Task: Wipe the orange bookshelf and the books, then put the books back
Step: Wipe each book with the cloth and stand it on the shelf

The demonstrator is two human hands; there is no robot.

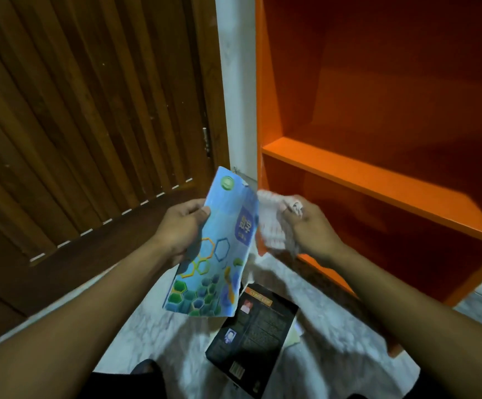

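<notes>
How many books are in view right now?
2. A blue book is held up by the left hand, beside the cloth in the right hand. A black book lies on the floor; something pale under it may be another.

Both forearms outstretched, left hand [180,228] and right hand [310,226] fingers curled, gripping.

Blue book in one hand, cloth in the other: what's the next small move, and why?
Probably draw the white cloth in the right hand across the cover of the blue hexagon-patterned book, which the left hand holds tilted; the cloth sits at the book's right edge.
</notes>
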